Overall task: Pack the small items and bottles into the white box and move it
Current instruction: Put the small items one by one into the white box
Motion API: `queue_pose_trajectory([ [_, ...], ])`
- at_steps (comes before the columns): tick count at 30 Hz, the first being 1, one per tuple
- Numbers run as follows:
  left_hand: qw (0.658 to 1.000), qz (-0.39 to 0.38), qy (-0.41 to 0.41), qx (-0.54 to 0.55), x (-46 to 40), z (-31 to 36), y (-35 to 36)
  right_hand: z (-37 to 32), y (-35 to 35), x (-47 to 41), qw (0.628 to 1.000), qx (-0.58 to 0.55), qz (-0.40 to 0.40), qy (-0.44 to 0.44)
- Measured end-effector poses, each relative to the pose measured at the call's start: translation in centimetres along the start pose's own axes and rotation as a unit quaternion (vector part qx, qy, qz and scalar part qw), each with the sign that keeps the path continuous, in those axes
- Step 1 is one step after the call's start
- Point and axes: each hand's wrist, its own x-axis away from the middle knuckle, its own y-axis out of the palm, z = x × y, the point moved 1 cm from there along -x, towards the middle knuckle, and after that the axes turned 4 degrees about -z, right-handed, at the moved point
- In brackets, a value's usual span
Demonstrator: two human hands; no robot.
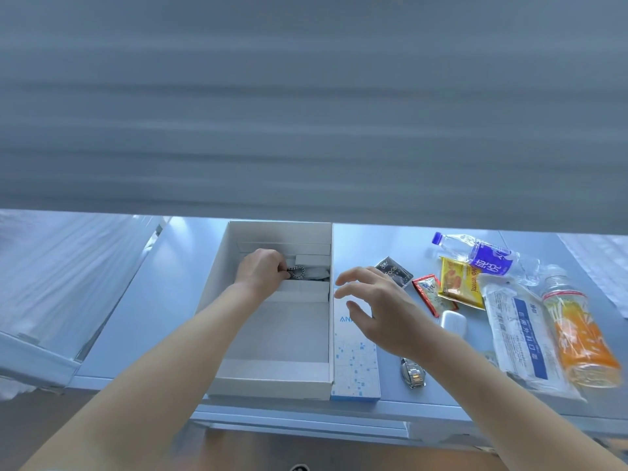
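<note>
An open white box (217, 334) sits on the pale table. Inside its far part, my left hand (260, 271) pinches a dark chain bracelet (297, 272). My right hand (377, 307) hovers spread and empty just right of the box. To the right lie a black sachet (396, 271), a red sachet (429, 292), a yellow packet (458, 283), a white earbud case (453, 322), a metal wristwatch (413, 372), a bagged mask pack (523, 338), a clear bottle with a purple label (489, 258) and an orange drink bottle (577, 334).
A white and blue lid (355, 368) lies against the box's right side. A grey blind (306, 113) hangs low behind the table. The table's front edge (306, 413) runs just below the box. A white frame (51, 351) stands at the left.
</note>
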Motion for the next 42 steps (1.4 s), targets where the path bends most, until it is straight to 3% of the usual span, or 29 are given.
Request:
queue_pose_trajectory([
  [6, 0.999, -0.029, 0.023, 0.010, 0.6, -0.3, -0.9, 0.5, -0.1, 0.4, 1.000, -0.002, 0.003, 0.003],
  [16, 0.983, 0.078, 0.157, -0.048, 3.3, 2.6, -3.4, 2.4, -1.4, 1.6, 0.999, -0.012, 0.023, 0.022],
  [26, 0.959, 0.164, 0.227, 0.043, 7.6, 11.5, -3.9, 5.8, -3.4, 4.9, 0.997, -0.021, 0.037, 0.057],
  [32, 0.960, 0.123, 0.247, 0.053, 8.7, 17.0, -2.1, 9.3, -4.8, 7.6, 0.996, -0.023, 0.054, 0.074],
  [42, 0.977, 0.042, 0.207, 0.028, 9.0, 22.9, 3.6, 15.3, -7.3, 12.7, 0.992, -0.034, 0.062, 0.103],
])
